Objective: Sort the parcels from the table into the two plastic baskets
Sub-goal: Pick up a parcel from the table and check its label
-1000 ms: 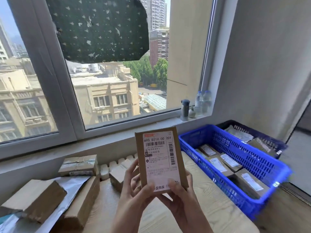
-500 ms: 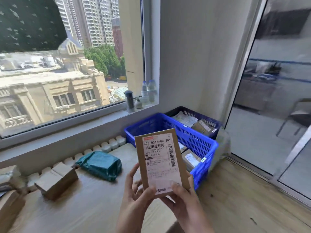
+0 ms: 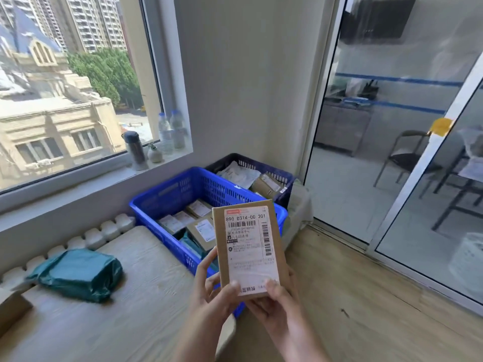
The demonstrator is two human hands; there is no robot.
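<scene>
Parcel [image 3: 248, 250] upright, pinched by my left hand [image 3: 213, 286] and right hand [image 3: 271, 301] off the table's [image 3: 125, 322] right edge. Teal bag [image 3: 78, 274] near its back edge. Blue basket [image 3: 167, 199] and dark basket [image 3: 251, 163] hold parcels.

I have both forearms rising from the bottom edge, converging in front of me. My left hand [image 3: 211, 280] cups the cardboard parcel [image 3: 248, 246] from its left side, fingers curled behind it and thumb pressed on the label's lower left. My right hand [image 3: 274, 299] takes the lower right corner, thumb on the front, fingers behind. The grip keeps it upright, label toward me.
</scene>
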